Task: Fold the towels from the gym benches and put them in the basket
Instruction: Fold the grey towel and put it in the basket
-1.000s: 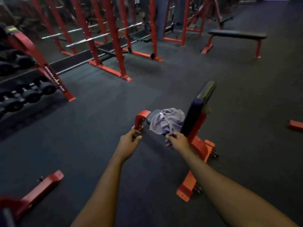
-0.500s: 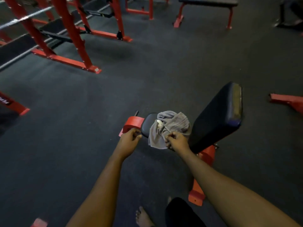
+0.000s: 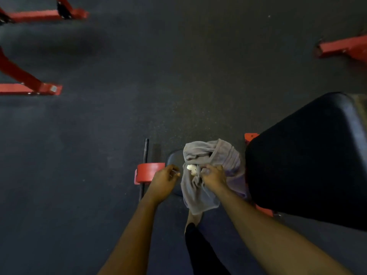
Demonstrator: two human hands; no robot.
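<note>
A crumpled grey towel (image 3: 216,155) with a small white tag lies on the black seat pad (image 3: 173,158) of a red-framed gym bench, one end hanging over the near edge. My right hand (image 3: 214,176) pinches the towel near the tag. Just left of the towel, over the seat's edge, my left hand (image 3: 163,182) hovers with its fingers loosely curled and nothing visibly in them. The bench's black backrest (image 3: 309,161) rises at the right. No basket is in view.
Dark rubber floor all around. A red bench foot (image 3: 149,172) with a black bar sits left of the seat. Red rack feet (image 3: 45,89) lie at far left and top left, another red frame (image 3: 341,47) at top right. My leg and bare foot (image 3: 193,217) are below the towel.
The view has tilted down and closed in on the bench. My right hand has gone from the towel's edge to pinching it near the tag; my left hand has drawn closer to the towel.
</note>
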